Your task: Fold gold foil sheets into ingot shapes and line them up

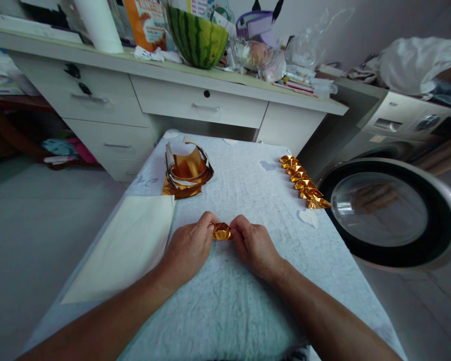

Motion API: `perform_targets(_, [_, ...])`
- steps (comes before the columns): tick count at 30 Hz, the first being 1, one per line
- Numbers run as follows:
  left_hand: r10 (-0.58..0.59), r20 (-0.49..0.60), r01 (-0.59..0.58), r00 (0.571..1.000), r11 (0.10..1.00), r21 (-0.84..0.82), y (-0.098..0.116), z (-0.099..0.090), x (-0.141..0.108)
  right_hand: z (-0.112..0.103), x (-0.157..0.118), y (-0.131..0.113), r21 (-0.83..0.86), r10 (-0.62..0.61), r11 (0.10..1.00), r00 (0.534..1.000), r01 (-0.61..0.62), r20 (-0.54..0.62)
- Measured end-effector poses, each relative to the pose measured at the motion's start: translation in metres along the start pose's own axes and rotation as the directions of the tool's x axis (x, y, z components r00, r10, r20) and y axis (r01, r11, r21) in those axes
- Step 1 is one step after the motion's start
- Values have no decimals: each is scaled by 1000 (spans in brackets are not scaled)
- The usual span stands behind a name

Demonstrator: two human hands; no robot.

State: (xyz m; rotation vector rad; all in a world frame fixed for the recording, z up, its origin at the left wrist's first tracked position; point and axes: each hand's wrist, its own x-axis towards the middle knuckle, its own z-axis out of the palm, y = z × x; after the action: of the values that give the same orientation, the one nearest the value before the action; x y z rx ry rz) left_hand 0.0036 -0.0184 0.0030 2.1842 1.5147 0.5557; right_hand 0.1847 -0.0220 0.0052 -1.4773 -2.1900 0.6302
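Observation:
Between my hands, just above the cloth-covered table (233,190), is a small folded piece of shiny gold foil paper (221,231). My left hand (193,243) pinches its left end, and my right hand (254,245) pinches its right end. Fingertips cover both ends of the piece. Beyond my left hand lies a stack of curled gold foil sheets (188,168), white on the reverse. At the table's right edge a row of several folded gold foil pieces (303,183) sits one against another. A cream sheet of paper (124,245) lies flat left of my left hand.
Behind the table stands a white drawer desk (199,103). On it are a cut watermelon (199,37), an orange packet (147,25), a white roll (99,25) and plastic bags. To the right, a washing machine's round door (391,213) hangs open beside the table edge.

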Motion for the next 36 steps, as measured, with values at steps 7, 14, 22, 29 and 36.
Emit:
perform_targets(7, [53, 4, -53, 999, 998, -15, 1, 3, -2, 1, 1, 2, 1, 22, 1000, 998, -22, -61])
perform_targets(14, [-73, -37, 76, 997, 994, 81, 3, 0, 1, 1, 0, -4, 21, -75, 997, 997, 75, -4])
perform_targets(22, [20, -34, -18, 999, 998, 66, 2, 6, -1, 3, 0, -1, -51, 68, 996, 992, -74, -102])
perform_targets(29, [-89, -85, 94, 992, 994, 55, 2, 2, 3, 4, -1, -3, 32, -74, 997, 997, 75, -12])
perform_targets(36, [-7, -27, 7, 1000, 1000, 22, 2, 6, 0, 5, 0, 3, 17, 10, 1000, 991, -8, -130])
